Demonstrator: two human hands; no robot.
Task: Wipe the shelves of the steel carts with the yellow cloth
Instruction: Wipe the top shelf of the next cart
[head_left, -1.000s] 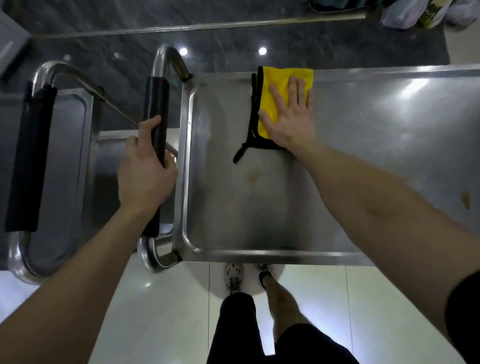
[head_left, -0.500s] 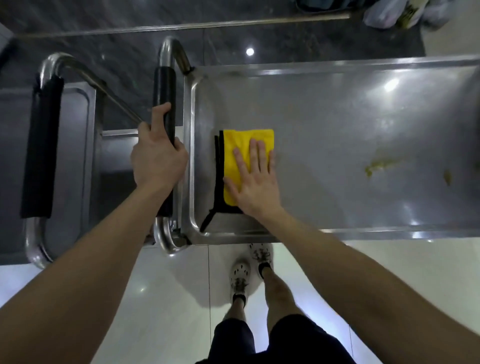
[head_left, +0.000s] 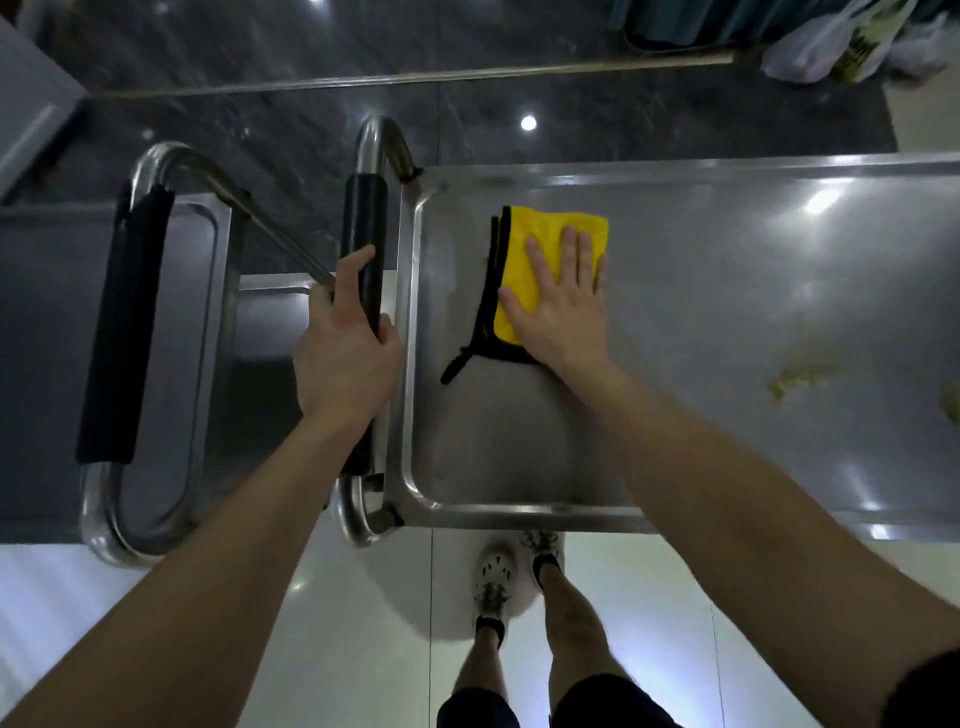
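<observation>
Head view: the right hand (head_left: 563, 306) lies flat with fingers straight, pressing the yellow cloth (head_left: 524, 249) onto the top shelf (head_left: 727, 312) of the steel cart. The left hand (head_left: 345, 358) is clenched round the black-sleeved handle (head_left: 370, 218), steadying the cart. Half a second ago the cloth sat by the shelf's near rim. It has since been pushed away from the person and now lies past mid-depth, just beside the handle end, short of the far rim where it stood a second ago. Judgement: back-and-forth strokes are covering only the strip next to the handle. Yellowish smears (head_left: 800, 374) well away from the handle remain unwiped, so this shelf appears early in its wipe. The second cart (head_left: 47, 338), on the handle's other side, is presumably still to do. Writing: a plastic bag (head_left: 857, 52) on the floor far beyond the handle carries yellow-and-black print, too blurred to read. No brand or label is legible on cloth or carts.
</observation>
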